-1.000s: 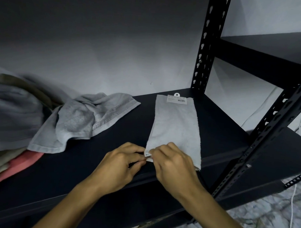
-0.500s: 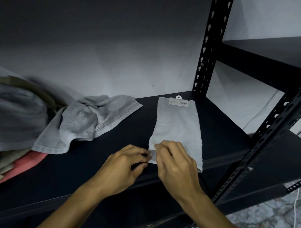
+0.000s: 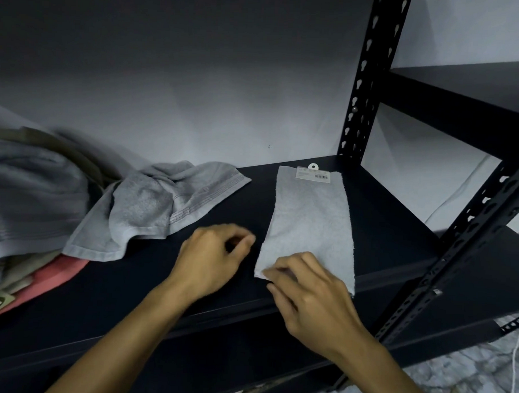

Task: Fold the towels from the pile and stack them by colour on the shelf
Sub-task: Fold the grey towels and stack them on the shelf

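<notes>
A black metal shelf (image 3: 384,218) fills the view, its perforated upright (image 3: 363,91) rising at the back right. On its left end lies a loose pile of towels (image 3: 26,194), grey on top with pink and beige beneath; a crumpled grey towel (image 3: 152,210) spills from it toward the middle. Right of centre, a narrow folded grey towel (image 3: 308,224) lies flat, running front to back, with a white barcode tag (image 3: 312,175) at its far end. The right hand (image 3: 310,295) rests on the towel's near end, fingers bent over its left corner. The left hand (image 3: 212,262), loosely curled and holding nothing, sits just beside that towel; half a second ago it pinched the same corner and has since drawn away left.
</notes>
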`<move>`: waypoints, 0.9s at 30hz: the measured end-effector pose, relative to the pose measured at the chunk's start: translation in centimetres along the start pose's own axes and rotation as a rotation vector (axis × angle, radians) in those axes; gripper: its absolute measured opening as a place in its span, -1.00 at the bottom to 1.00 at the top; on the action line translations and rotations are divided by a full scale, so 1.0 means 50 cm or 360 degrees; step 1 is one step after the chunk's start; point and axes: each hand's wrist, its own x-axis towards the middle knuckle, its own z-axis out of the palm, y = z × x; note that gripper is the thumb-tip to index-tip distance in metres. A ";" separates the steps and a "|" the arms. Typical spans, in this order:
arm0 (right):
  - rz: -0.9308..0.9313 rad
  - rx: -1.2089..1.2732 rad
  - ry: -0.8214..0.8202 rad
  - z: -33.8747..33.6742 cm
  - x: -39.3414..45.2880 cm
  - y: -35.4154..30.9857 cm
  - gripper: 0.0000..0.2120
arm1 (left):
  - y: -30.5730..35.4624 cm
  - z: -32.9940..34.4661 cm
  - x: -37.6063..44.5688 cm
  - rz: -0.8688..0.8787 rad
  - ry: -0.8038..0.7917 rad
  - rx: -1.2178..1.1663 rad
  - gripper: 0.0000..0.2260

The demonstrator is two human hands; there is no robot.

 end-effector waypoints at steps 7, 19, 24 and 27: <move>0.0335 -0.0139 -0.0039 0.006 0.012 0.034 -0.67 | 0.036 0.047 0.131 -0.0636 -0.0355 -0.0221 -0.80; 0.0355 -0.0063 -0.0154 0.007 0.011 0.043 -0.65 | 0.051 0.049 0.138 -0.0668 -0.0404 -0.0358 -0.91; 0.0328 -0.0027 -0.0200 0.008 0.008 0.046 -0.64 | 0.041 0.045 0.138 -0.0662 -0.0349 -0.0330 -0.87; 0.0278 -0.0028 -0.0219 0.007 0.006 0.048 -0.65 | 0.031 0.050 0.137 -0.0653 -0.0373 -0.0220 -0.89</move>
